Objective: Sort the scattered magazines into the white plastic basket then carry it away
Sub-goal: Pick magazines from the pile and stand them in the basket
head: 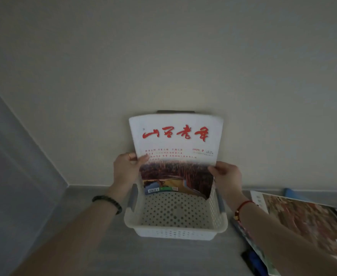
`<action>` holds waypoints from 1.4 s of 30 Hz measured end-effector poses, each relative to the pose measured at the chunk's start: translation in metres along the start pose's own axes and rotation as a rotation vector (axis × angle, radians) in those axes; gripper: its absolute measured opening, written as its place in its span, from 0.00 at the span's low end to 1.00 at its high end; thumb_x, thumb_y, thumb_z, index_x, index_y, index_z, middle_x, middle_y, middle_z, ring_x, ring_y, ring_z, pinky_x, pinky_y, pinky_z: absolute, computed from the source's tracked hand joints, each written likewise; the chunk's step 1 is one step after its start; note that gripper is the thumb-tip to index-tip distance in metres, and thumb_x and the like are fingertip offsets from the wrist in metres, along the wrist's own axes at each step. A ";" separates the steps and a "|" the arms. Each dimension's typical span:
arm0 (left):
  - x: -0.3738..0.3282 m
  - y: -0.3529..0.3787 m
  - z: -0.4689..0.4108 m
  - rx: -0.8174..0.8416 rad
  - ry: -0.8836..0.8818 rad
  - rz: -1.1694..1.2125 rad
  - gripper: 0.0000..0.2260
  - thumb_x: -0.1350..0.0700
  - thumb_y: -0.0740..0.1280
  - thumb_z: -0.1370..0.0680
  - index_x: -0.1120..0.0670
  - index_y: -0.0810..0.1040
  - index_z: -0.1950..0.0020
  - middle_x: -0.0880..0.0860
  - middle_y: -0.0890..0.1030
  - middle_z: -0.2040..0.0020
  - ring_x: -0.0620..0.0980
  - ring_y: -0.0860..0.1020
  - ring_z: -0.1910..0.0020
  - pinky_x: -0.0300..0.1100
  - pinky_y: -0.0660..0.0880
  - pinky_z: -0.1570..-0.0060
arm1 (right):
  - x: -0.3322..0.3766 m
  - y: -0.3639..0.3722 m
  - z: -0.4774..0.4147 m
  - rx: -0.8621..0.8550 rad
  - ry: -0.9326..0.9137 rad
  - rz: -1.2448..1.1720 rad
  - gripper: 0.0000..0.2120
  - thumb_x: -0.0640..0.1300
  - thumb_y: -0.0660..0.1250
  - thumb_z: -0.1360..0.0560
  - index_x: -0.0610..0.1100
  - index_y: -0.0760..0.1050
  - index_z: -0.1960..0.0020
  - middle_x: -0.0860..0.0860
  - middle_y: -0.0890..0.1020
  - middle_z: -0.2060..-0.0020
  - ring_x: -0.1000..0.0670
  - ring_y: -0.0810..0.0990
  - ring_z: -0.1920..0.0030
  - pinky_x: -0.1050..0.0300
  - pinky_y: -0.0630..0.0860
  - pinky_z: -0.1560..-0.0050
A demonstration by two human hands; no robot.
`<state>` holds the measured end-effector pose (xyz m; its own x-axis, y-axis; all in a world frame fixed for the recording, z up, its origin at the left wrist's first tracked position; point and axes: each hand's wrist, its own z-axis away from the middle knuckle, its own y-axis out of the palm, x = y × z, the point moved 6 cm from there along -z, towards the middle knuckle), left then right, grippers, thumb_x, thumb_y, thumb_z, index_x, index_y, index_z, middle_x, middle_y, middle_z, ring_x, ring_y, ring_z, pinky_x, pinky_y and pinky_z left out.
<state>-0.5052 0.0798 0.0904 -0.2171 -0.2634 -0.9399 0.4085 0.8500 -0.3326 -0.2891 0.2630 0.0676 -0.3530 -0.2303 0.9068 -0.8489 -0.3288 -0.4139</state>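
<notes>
A magazine (175,144) with a white cover and red brush-style title stands upright, its lower end inside the white plastic basket (175,233). My left hand (126,169) pinches its left edge and my right hand (226,176) pinches its right edge. The perforated basket sits on the grey surface against the wall. Part of another magazine (159,189) with a blue and yellow cover shows inside the basket behind the held one's lower edge.
More magazines (307,220) lie spread on the surface to the right, under and beyond my right forearm. A cream wall (163,56) rises directly behind the basket. A grey panel (14,156) closes off the left side.
</notes>
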 end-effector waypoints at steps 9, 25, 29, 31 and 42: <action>0.052 0.022 -0.002 0.034 -0.046 -0.159 0.11 0.53 0.64 0.25 0.59 0.80 0.50 0.54 0.82 0.54 0.43 0.74 0.62 0.26 0.64 0.69 | -0.037 0.015 -0.006 -0.010 0.068 -0.012 0.05 0.39 0.67 0.28 0.42 0.79 0.53 0.47 0.81 0.58 0.48 0.77 0.57 0.56 0.72 0.53; 0.045 0.016 0.030 -0.089 -0.105 -0.020 0.16 0.55 0.66 0.26 0.59 0.73 0.39 0.59 0.76 0.38 0.58 0.74 0.40 0.46 0.69 0.45 | -0.043 -0.025 0.011 0.135 0.165 0.050 0.19 0.40 0.67 0.28 0.45 0.69 0.37 0.50 0.74 0.48 0.49 0.75 0.49 0.55 0.74 0.48; 0.022 0.011 0.068 -0.131 -0.007 0.120 0.16 0.58 0.64 0.25 0.59 0.71 0.38 0.58 0.74 0.38 0.55 0.72 0.39 0.44 0.68 0.44 | -0.073 -0.090 0.063 0.114 0.121 0.095 0.18 0.36 0.66 0.28 0.44 0.71 0.39 0.49 0.77 0.48 0.49 0.77 0.48 0.57 0.75 0.49; 0.008 0.021 0.097 -0.098 0.024 0.206 0.14 0.60 0.64 0.25 0.59 0.71 0.39 0.56 0.76 0.43 0.52 0.74 0.44 0.43 0.69 0.45 | -0.093 -0.125 0.092 0.098 0.146 0.140 0.17 0.35 0.65 0.28 0.45 0.72 0.40 0.50 0.78 0.49 0.50 0.78 0.49 0.60 0.74 0.51; -0.045 0.170 0.255 0.365 0.094 0.240 0.09 0.59 0.65 0.25 0.53 0.73 0.46 0.44 0.77 0.54 0.36 0.74 0.55 0.22 0.70 0.61 | -0.166 -0.300 0.182 -0.033 0.308 0.195 0.18 0.36 0.66 0.28 0.42 0.70 0.39 0.47 0.76 0.42 0.46 0.75 0.42 0.56 0.72 0.43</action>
<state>-0.2001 0.1204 0.0566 -0.1504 -0.0218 -0.9884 0.7394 0.6611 -0.1271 0.0963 0.2331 0.0267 -0.6069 0.0028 0.7947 -0.7644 -0.2756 -0.5828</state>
